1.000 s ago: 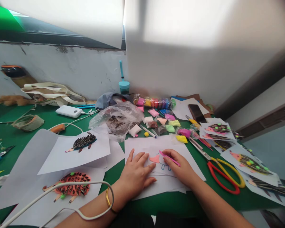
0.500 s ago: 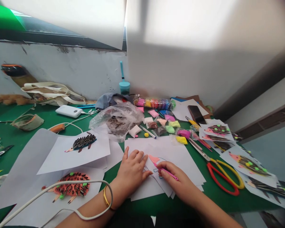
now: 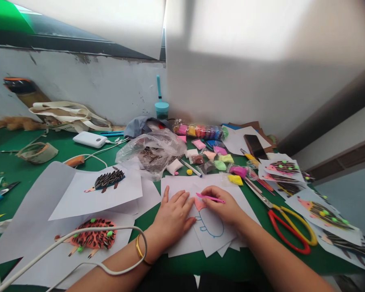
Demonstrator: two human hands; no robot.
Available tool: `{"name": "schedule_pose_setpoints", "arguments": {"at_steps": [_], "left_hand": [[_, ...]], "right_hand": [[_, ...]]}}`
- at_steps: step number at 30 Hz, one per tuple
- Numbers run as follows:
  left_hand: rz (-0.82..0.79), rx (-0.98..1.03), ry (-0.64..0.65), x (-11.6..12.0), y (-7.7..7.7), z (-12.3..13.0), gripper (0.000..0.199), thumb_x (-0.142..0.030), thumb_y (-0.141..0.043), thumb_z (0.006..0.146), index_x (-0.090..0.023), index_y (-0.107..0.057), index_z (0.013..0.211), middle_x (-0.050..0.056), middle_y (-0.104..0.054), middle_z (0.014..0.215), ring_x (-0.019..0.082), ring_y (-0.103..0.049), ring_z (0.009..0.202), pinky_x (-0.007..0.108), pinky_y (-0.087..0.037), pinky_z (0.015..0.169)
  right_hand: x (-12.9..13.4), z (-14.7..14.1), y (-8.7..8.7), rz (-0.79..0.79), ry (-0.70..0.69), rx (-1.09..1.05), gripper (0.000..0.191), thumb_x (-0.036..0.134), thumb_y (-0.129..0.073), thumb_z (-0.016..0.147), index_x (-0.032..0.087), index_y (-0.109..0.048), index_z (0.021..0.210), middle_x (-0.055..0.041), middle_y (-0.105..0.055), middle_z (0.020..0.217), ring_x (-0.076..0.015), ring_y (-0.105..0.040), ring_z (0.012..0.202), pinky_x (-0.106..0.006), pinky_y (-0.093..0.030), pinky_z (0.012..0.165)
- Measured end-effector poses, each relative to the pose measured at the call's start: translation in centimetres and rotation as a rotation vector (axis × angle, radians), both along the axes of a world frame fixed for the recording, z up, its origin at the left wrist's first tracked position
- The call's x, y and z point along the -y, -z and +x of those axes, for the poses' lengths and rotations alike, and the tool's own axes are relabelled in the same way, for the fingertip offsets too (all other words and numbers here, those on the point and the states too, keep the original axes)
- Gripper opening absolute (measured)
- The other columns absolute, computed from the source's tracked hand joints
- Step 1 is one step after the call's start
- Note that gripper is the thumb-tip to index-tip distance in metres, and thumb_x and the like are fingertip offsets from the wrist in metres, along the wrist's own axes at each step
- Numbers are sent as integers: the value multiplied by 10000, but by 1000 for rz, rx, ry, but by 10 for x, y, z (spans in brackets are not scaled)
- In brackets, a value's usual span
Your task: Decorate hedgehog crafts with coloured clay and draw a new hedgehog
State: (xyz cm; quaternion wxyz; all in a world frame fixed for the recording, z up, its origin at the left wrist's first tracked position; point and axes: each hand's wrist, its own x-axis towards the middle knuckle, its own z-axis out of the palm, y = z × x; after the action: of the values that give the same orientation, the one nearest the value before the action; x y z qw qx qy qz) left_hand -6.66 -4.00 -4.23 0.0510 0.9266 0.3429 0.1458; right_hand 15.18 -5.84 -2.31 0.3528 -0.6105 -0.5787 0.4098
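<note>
My left hand [image 3: 174, 215] lies flat with its fingers apart on white paper [image 3: 185, 243], its fingertips beside the drawing. In my right hand [image 3: 220, 205] is a pink plastic tool [image 3: 211, 198], pinched between thumb and fingers, its tip near the top of a pink clay patch [image 3: 200, 204]. That patch fills the pointed head end of a blue outline [image 3: 214, 235], which shows a rounded body and small feet. Part of the outline is hidden under my right hand.
Scissors [image 3: 287, 227] lie at the right beside hedgehog pictures [image 3: 325, 213]. More hedgehog pictures [image 3: 93, 237] and a white cable [image 3: 109, 230] are at the left. Behind are a bag of seeds [image 3: 153, 156], clay packets [image 3: 220, 165], a pen [image 3: 191, 168] and a phone [image 3: 254, 147].
My right hand has moved up and tilted the pink tool flatter, exposing more of the blue outline. The drawing sheet has turned slightly. My left hand still rests on the paper.
</note>
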Motion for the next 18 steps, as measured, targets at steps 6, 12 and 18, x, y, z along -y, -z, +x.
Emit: {"name": "schedule_pose_setpoints", "arguments": {"at_steps": [6,12,18], "left_hand": [[6,-20,-5,2,-2,1,446,-506,-522,925,-299,-537,1319,74,-562,1382,265,-452,1326,600,-30,1187],[2,-24,-16,2,0,3,449,-493,-529,922,-287,-537,1320,81,-556,1388,268,-444,1330,605,-38,1185],[-7,-34,-14,3,-1,3,452,-492,-515,928,-282,-530,1328,91,-557,1383,274,-442,1330,615,-63,1180]], "right_hand": [[-2,-3,14,105,44,80,162,248,-596,784,212,-717,885,-45,-724,934,-207,-665,906,-335,-516,834],[0,0,19,224,25,158,228,307,-546,890,221,-733,989,-64,-733,1013,-213,-667,992,-361,-513,909],[2,-2,22,281,-41,269,213,220,-539,876,230,-717,994,-51,-734,1004,-207,-666,975,-363,-514,901]]}}
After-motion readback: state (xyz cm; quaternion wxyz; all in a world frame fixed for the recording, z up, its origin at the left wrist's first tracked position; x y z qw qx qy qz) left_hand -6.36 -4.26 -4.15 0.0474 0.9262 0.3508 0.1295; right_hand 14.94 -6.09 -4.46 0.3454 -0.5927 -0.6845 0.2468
